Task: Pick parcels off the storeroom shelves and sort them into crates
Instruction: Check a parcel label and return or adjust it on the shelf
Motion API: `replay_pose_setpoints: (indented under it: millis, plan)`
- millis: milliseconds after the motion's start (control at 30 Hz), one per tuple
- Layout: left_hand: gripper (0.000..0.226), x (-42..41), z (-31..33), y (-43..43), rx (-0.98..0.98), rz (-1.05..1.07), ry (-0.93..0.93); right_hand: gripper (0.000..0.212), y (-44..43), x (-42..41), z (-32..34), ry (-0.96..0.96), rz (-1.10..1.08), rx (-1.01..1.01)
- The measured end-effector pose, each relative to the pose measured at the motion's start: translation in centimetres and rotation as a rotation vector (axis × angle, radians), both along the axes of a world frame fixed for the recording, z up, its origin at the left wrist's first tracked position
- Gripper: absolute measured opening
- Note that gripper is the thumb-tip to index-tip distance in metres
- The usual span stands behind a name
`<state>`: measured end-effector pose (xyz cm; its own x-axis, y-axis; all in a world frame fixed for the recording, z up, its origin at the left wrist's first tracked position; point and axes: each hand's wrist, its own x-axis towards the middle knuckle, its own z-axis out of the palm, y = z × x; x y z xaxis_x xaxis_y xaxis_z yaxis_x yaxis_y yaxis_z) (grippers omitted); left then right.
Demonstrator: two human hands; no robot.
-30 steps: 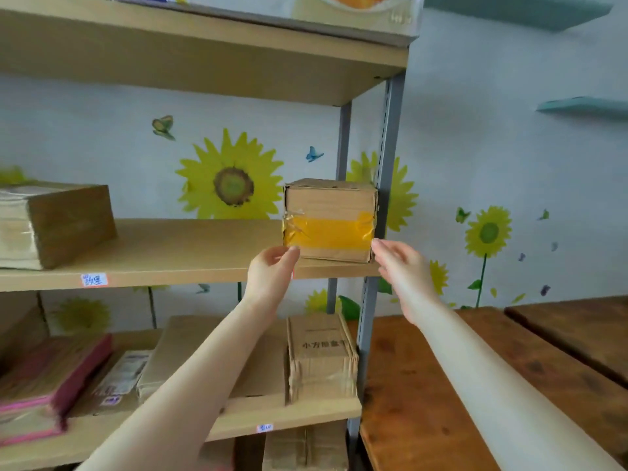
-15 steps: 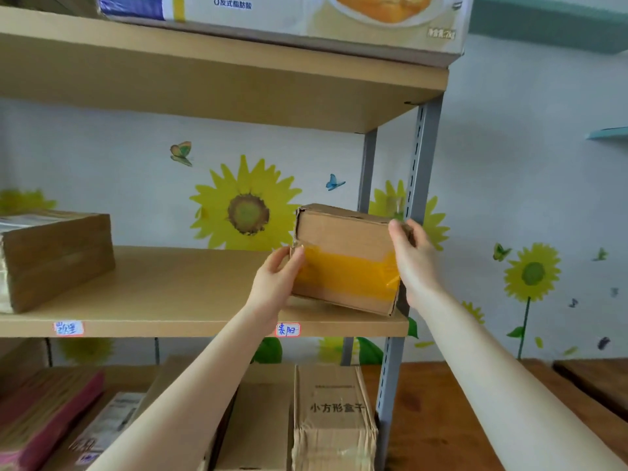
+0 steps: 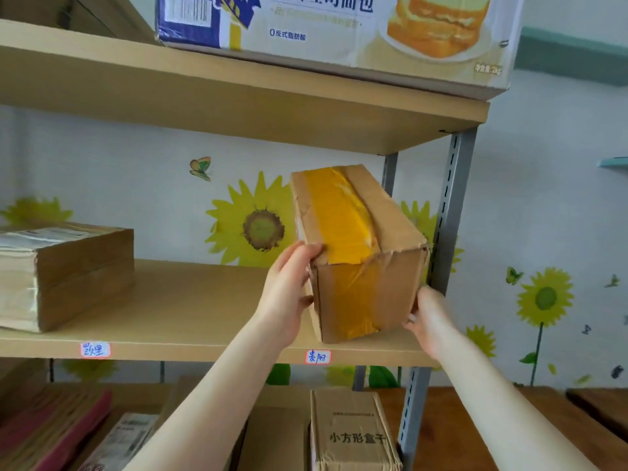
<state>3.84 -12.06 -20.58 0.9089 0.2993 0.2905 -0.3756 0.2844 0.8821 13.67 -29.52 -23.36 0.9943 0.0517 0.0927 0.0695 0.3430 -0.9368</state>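
Note:
A brown cardboard parcel (image 3: pixel 360 253) wrapped with a wide band of yellow tape is tilted up over the right end of the middle shelf (image 3: pixel 190 321). My left hand (image 3: pixel 289 294) grips its near left corner, fingers curled over the top edge. My right hand (image 3: pixel 428 317) holds the lower right corner, with the fingers hidden under the box. The parcel's near end hangs past the shelf's front edge.
A flat taped parcel (image 3: pixel 64 273) lies at the left of the same shelf. A printed bread carton (image 3: pixel 339 35) fills the shelf above. Below are several cardboard boxes (image 3: pixel 353 433) and pink mailers (image 3: pixel 57 430). The grey steel upright (image 3: pixel 448 215) stands right of the parcel, with a wooden table (image 3: pixel 509 433) beyond.
Both hands went from reaching beside the parcel to gripping it; it has tipped up and turned end-on toward me, partly off the shelf. The view has moved closer and upward.

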Motion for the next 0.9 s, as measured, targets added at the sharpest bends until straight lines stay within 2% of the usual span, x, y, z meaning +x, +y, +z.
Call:
replay_pose_setpoints:
  millis: [67,100,167,200,233,333,433,500,600,633,667,733,767,867,900]
  plan:
    - [0.047,-0.1,-0.1,-0.1,0.103,-0.013,-0.02,0.036,-0.1,-0.8,1.8,-0.113,0.054,-0.051]
    - [0.053,-0.1,-0.2,-0.2,0.153,-0.022,-0.029,0.046,-0.4,-1.3,2.9,-0.152,0.126,-0.031]
    - [0.055,-0.3,-0.1,-0.1,0.244,-0.032,-0.064,0.068,-1.2,-2.2,4.7,-0.225,0.243,0.004]
    - [0.05,-0.3,-0.1,0.1,0.293,-0.027,-0.089,0.071,-1.6,-2.6,5.2,-0.247,0.276,-0.007]
    - [0.043,-0.4,-0.2,0.4,0.336,-0.015,-0.121,0.065,-1.9,-2.7,5.3,-0.255,0.305,-0.01]
    - [0.035,-0.7,-0.8,1.2,0.35,0.048,-0.214,0.023,-2.5,-2.8,4.4,-0.232,0.287,0.008]
    - [0.05,-0.2,-1.7,1.7,0.295,0.252,-0.114,0.034,-3.4,-2.5,3.6,-0.239,0.326,0.162]
    - [0.037,-0.1,-1.8,1.9,0.178,0.149,0.027,0.012,-4.0,-2.8,3.5,-0.282,0.344,0.254]
    - [0.015,0.1,-2.0,1.7,0.009,-0.045,0.084,0.085,-4.7,-2.7,2.7,-0.246,0.296,0.326]
    - [0.015,0.1,-2.0,1.6,-0.003,-0.052,0.058,0.095,-4.9,-2.5,2.4,-0.214,0.269,0.326]
    - [0.017,0.2,-1.9,1.5,-0.009,-0.052,0.032,0.089,-4.9,-2.8,2.3,-0.189,0.276,0.314]
    - [0.016,0.4,-1.6,1.4,-0.006,-0.047,0.011,0.04,-4.6,-3.2,1.9,-0.144,0.231,0.288]
    - [0.015,0.4,-1.5,1.3,-0.003,-0.037,0.017,0.031,-4.5,-3.1,1.7,-0.116,0.198,0.295]
    - [0.015,0.8,-1.5,1.2,-0.096,0.002,0.036,0.034,-3.9,-3.2,1.5,-0.121,0.128,0.244]
    - [0.016,0.9,-1.5,1.1,-0.138,0.0,0.012,0.033,-3.5,-3.1,1.3,-0.128,0.032,0.178]
